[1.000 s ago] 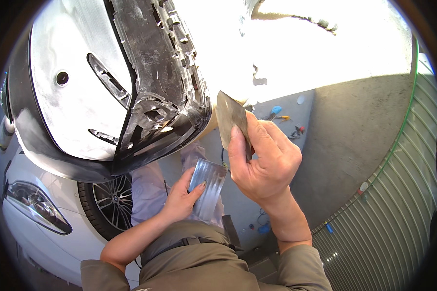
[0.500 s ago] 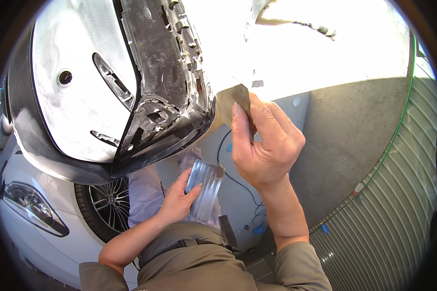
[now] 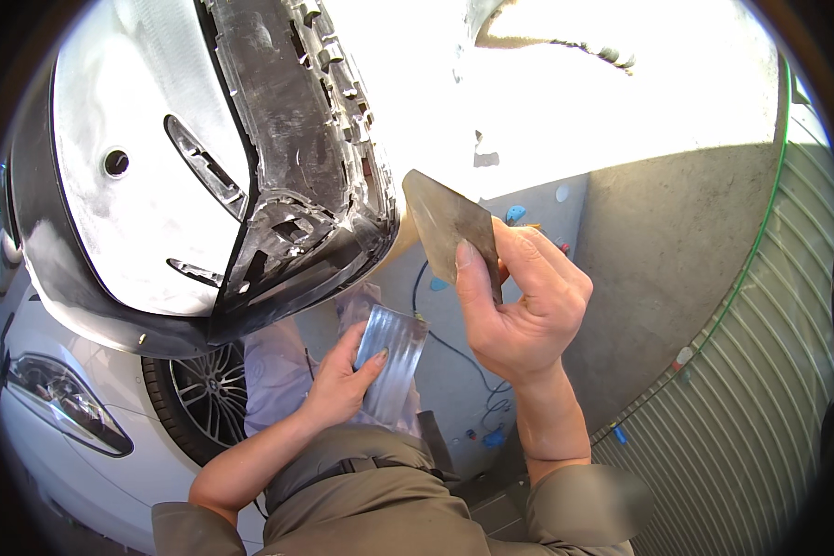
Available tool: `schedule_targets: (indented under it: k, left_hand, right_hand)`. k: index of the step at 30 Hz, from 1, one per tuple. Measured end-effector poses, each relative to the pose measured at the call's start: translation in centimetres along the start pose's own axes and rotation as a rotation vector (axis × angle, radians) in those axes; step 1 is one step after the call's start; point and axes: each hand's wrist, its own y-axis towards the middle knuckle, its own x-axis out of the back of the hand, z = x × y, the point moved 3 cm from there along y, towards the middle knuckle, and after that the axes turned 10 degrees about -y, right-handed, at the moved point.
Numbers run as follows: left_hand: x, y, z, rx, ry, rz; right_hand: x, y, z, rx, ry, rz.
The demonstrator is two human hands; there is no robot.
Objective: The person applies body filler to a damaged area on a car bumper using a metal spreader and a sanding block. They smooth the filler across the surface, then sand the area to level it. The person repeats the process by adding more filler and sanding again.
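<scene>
Strong sunlight bleaches the upper part of the concrete floor (image 3: pixel 658 232) almost white, and a sharp shadow edge divides it from the dull grey part below. A bluish-grey strip (image 3: pixel 454 398) of ground lies left of that grey, with a thin dark cable (image 3: pixel 465 357) looping across it. On the right stands a ribbed grey-green metal wall (image 3: pixel 713 408), edged by a thin green line (image 3: pixel 758 236). A white car (image 3: pixel 74 463) fills the lower left.

Grey floor (image 3: pixel 449 398) spreading to your right, carrying black cord (image 3: pixel 477 366) curling toward you; small blue object (image 3: pixel 493 437) lying near, rounded blue piece (image 3: pixel 515 213) lying farther off.
</scene>
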Motion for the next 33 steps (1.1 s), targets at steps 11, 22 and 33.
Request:
schedule_targets:
  k: [11,22,33]
  left_hand:
    - [-0.6,0.1,-0.8,0.037,-0.038,-0.003]
    - [-0.7,0.3,-1.7,-0.067,0.129,-0.025]
    - [-1.0,0.4,-2.1,-0.060,0.059,-0.032]
  right_hand:
    - [-1.8,0.4,0.8,0.107,-0.012,-0.095]
    - [-2.2,-0.3,2.3,0.228,-0.155,-0.139]
    - [-2.5,0.3,3.0,0.180,-0.202,-0.049]
